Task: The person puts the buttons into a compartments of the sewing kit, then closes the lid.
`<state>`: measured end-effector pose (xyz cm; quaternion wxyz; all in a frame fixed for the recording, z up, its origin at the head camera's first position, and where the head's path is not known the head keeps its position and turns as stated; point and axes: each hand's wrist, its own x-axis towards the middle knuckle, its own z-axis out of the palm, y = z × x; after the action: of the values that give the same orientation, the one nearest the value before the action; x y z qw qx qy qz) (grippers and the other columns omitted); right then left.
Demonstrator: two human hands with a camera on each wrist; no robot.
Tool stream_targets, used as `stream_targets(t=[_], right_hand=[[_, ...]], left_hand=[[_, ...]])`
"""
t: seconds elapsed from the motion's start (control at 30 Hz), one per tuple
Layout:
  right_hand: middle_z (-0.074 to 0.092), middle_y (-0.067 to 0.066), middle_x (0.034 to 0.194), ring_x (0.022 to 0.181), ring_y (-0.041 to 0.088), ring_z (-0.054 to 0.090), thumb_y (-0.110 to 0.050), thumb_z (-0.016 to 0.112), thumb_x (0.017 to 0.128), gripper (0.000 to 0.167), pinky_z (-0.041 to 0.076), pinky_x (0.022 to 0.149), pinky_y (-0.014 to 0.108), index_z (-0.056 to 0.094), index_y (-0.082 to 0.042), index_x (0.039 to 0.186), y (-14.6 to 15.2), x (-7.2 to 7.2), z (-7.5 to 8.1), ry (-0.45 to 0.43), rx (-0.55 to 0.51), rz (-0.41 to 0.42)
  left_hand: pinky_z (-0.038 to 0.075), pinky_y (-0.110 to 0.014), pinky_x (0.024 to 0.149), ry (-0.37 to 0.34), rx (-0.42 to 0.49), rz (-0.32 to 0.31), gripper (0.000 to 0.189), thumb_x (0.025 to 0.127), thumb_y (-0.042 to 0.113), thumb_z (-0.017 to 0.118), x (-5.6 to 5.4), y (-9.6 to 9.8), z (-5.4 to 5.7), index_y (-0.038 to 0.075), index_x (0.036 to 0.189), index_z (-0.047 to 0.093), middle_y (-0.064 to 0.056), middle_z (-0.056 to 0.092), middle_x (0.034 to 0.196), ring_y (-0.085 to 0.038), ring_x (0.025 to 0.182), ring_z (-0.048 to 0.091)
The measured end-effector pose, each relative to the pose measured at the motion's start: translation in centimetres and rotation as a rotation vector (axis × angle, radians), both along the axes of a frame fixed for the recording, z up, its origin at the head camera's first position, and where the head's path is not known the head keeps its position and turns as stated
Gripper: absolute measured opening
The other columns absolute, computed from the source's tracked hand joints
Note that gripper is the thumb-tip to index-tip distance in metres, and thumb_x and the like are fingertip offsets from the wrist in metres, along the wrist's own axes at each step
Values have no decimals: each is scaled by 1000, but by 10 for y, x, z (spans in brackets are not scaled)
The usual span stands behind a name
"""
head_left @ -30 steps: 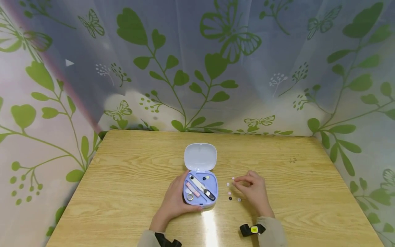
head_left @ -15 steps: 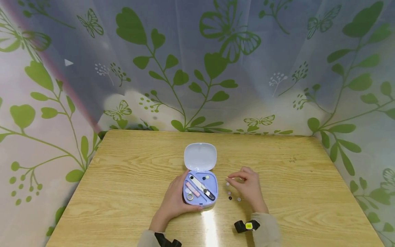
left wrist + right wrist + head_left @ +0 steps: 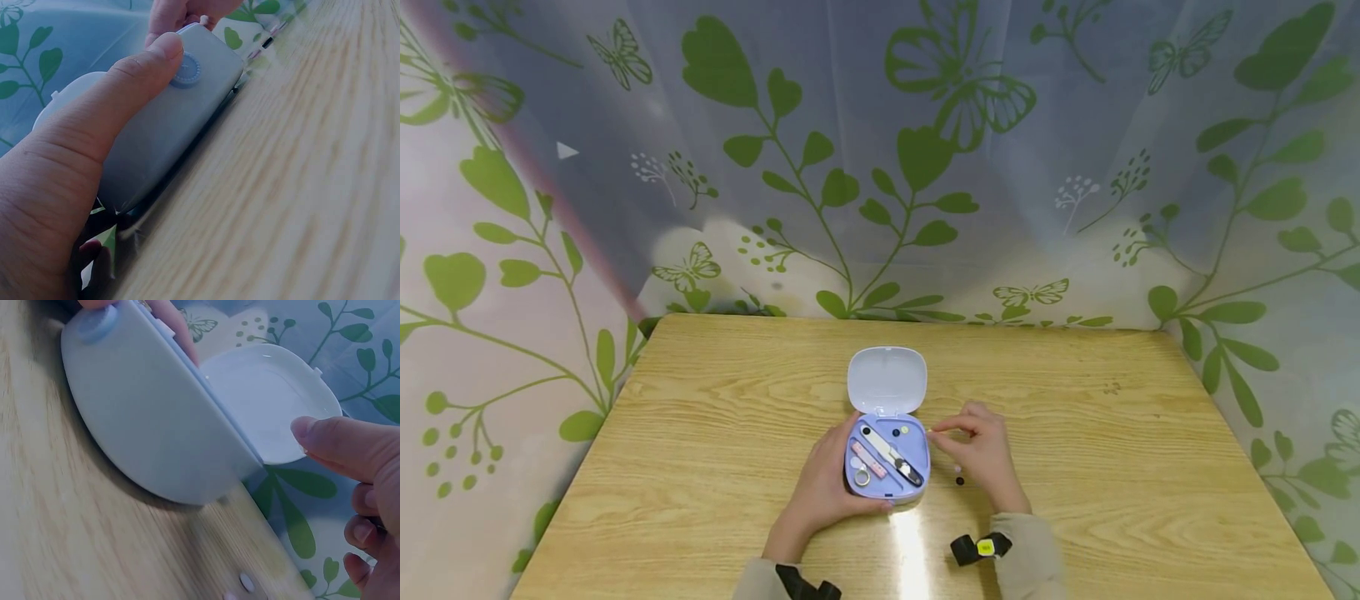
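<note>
A lavender sewing box [image 3: 889,492] sits on the table with its white lid [image 3: 887,382] raised. My left hand [image 3: 826,483] grips its left side, thumb along the front, as the left wrist view shows. Inside lie a long white tool with a black end [image 3: 891,457], a pink strip [image 3: 868,460], a metal ring [image 3: 862,477], a dark button [image 3: 896,432] and a pale button [image 3: 905,430]. My right hand [image 3: 985,454] is at the box's right rim, thumb and forefinger pinching a small pale button [image 3: 929,431], mostly hidden by the fingertips.
On the wooden table [image 3: 730,400], right of the box, lie a black button [image 3: 960,481] and a pinkish button [image 3: 957,469]. A white button [image 3: 247,582] shows beside the box in the right wrist view. A leaf-patterned curtain [image 3: 865,167] hangs behind the table.
My right hand has moved left from the loose buttons to the box's right rim, carrying the small button. My left hand and the box have stayed in place.
</note>
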<state>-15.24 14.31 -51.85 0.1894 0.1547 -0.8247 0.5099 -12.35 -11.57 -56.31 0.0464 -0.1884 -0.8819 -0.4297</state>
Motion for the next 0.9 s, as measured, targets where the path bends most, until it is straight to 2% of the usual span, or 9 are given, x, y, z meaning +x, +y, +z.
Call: stream_targets(t=[0.17,0.3,0.6,0.8,0.9], right_hand=[[47,14,63,61,21,37,-7,90,68,15,30,57,24,80,-14,76,-4,-1,-5,-33,-20,36],[50,11,63,59,19,39,-7,90,68,15,31,57,24,79,-16,75,-8,-1,-8,-38,-7,49],[52,8,65,62,22,42,-9,90,69,14,33,58,24,79,-17,75,-13,2,-11,-89,12,48],[51,8,67,65,21,44,-13,89,71,13,30,75,32,79,-19,76,-14,4,-13,-143,38,42],[51,10,68,66,21,43,-14,89,72,12,28,78,34,79,-20,76,-14,5,-13,-165,52,41]], left_hand=[[24,-52,116,-28,-6,1,136,52,71,86,1,0,2,22,160,18,-2,42,152,-25,139,38],[23,-51,117,-50,-8,3,136,52,71,86,1,0,2,23,160,17,-2,41,153,-24,140,36],[23,-52,117,-45,-5,1,136,53,71,86,1,0,1,23,160,17,-3,40,154,-26,141,35],[23,-51,117,-50,-9,2,136,53,71,85,0,0,1,25,160,16,-2,39,154,-25,141,35],[23,-52,117,-49,-14,3,136,52,70,86,1,-1,1,24,160,16,-3,40,154,-26,141,35]])
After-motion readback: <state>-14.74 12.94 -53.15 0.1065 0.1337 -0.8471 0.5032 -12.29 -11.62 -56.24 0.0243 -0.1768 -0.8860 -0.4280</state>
